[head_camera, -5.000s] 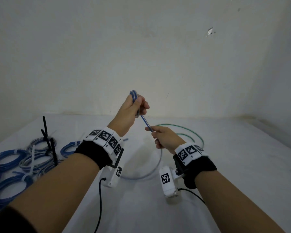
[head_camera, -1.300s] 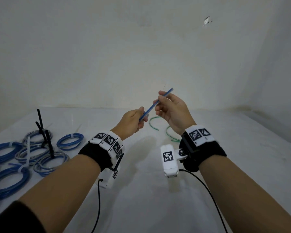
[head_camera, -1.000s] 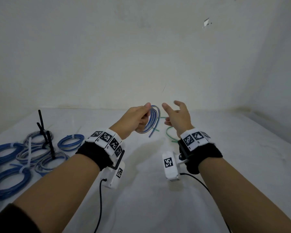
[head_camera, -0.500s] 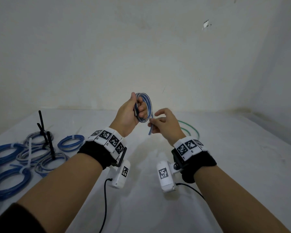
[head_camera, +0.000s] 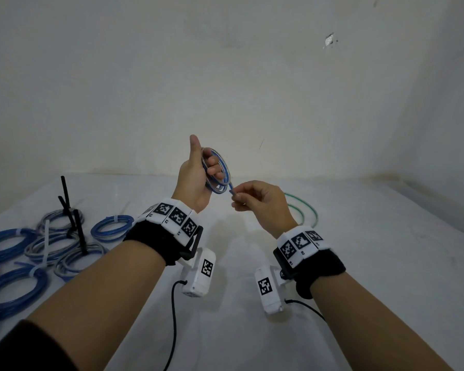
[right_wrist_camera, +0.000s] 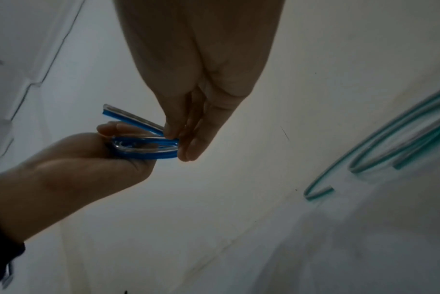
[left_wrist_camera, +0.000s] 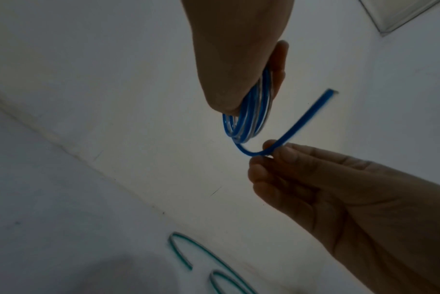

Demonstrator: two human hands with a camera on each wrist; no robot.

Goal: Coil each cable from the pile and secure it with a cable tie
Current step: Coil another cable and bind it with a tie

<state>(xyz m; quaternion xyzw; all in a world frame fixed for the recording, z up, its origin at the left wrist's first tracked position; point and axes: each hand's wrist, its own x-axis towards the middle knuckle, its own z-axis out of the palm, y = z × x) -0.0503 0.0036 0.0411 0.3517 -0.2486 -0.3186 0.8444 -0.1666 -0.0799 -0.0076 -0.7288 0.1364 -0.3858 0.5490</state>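
A blue and clear cable (head_camera: 220, 170) is wound into a small coil, held up above the table. My left hand (head_camera: 198, 178) grips the coil (left_wrist_camera: 251, 119), fingers curled through it and thumb pointing up. My right hand (head_camera: 255, 200) pinches the cable's loose tail (left_wrist_camera: 287, 135) just below the coil, between thumb and fingertips (right_wrist_camera: 178, 137). The tail's cut end (right_wrist_camera: 108, 110) sticks out past the pinch. A green and grey cable (head_camera: 303, 212) lies loose on the table behind my right hand, also in the wrist views (right_wrist_camera: 380, 151) (left_wrist_camera: 188, 252).
Several tied coils of blue and grey cable (head_camera: 110, 228) lie at the left on the white table (head_camera: 386, 263). Black cable ties (head_camera: 70, 210) stick up among them, and a white tie (head_camera: 45, 247) lies across one. Walls close the back and right.
The long straight tail has been wound into the coil in my left hand. My left thumb has lifted off the coil. My right hand now pinches the short remaining end below it.
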